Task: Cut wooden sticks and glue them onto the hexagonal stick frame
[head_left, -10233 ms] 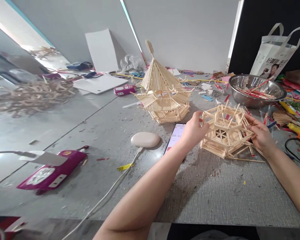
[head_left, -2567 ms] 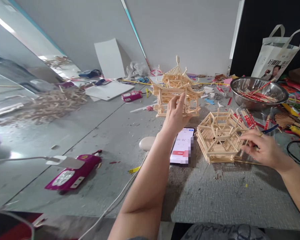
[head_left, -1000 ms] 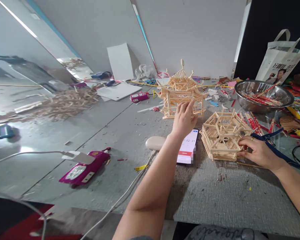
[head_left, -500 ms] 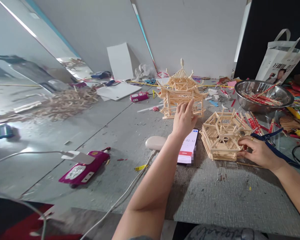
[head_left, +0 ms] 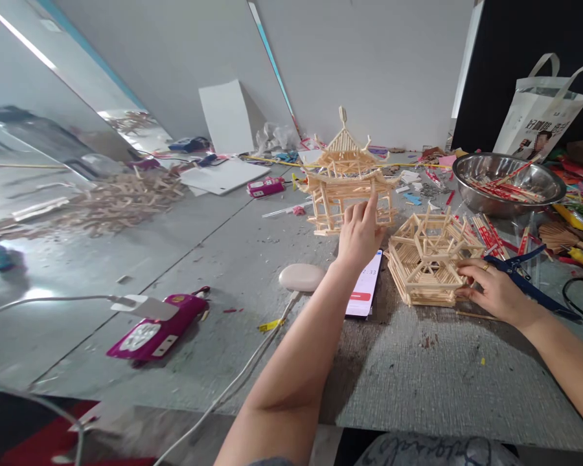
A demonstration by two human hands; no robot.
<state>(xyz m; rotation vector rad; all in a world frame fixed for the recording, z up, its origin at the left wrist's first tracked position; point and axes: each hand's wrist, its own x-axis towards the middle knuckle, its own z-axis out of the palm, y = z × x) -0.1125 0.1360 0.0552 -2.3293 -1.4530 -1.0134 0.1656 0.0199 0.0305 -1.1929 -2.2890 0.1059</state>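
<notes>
1. Fingers (head_left: 372,200) of the left hand (head_left: 359,236) are spread unevenly: the index is extended up against the front of the pagoda-shaped stick model (head_left: 346,165), the others are bent. Whether a post is gripped cannot be told.
2. By the right hand (head_left: 498,291), half curled, the right side of the hexagonal stick frame (head_left: 430,291) is met with fingertips and thumb. Firmness of hold is not shown.
3. Both structures are set on the grey table (head_left: 418,382): the model upright and farther back, the frame nearer and to its right. The phone (head_left: 366,291) is partly covered by the left wrist.
4. Step in hand, as judged: both pieces are being touched or steadied at once (no glue or loose stick is seen in either hand).
5. For any move from this pose, a light, even touch is called for; thin sticks could be bent or loosened if squeezed.
6. Left forearm is stretched forward from the lower edge of view, palm turned down. Right forearm is angled inward from the right, wrist held low, with blue-handled pliers (head_left: 539,294) lying just behind the hand.
</notes>
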